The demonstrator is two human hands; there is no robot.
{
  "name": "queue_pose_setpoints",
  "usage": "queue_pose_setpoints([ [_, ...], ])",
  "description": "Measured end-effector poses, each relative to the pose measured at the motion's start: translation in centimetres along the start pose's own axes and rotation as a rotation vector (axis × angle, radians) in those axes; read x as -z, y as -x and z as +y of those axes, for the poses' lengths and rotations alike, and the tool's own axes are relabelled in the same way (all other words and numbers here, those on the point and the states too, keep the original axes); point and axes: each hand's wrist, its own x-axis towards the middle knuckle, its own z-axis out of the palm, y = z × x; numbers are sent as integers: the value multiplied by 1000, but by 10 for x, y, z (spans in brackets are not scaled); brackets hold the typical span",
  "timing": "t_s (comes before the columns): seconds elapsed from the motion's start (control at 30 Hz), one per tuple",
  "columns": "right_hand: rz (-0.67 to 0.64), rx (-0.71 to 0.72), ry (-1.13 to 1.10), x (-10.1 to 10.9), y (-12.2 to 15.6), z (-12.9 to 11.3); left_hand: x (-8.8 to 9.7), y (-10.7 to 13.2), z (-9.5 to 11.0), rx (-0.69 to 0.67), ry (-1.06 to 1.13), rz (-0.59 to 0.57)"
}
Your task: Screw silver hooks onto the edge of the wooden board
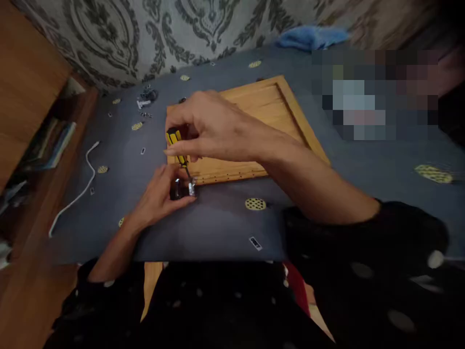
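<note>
My right hand point(218, 127) is closed around the yellow and black handle of a screwdriver point(178, 146). The screwdriver tilts, its thin shaft pointing down to a shiny metal hinge point(192, 188) at the near left corner of a framed wooden panel point(261, 104). Below it, my left hand point(157, 194) grips the hinge between thumb and fingers at the panel's edge. Several small dark holes run along the panel's near edge. Whether the screwdriver's tip sits in a screw is too small to tell.
Metal hardware point(147, 97) and small screws point(146, 115) lie at the back left of the blue-grey covered table point(218, 228). A white cable point(90, 169) is near the wooden shelf unit point(54, 145) at left. A blue cloth point(312, 38) rests at the back right, near a blurred area.
</note>
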Motion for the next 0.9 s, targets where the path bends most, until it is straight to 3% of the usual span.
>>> queue_pose_setpoints([
  [0.57, 24, 1, -107, -5, 0, 22, -6, 0, -6, -26, -4, 40],
  [0.9, 122, -64, 33, 7, 3, -15, -4, -1, -2, -22, -36, 42],
])
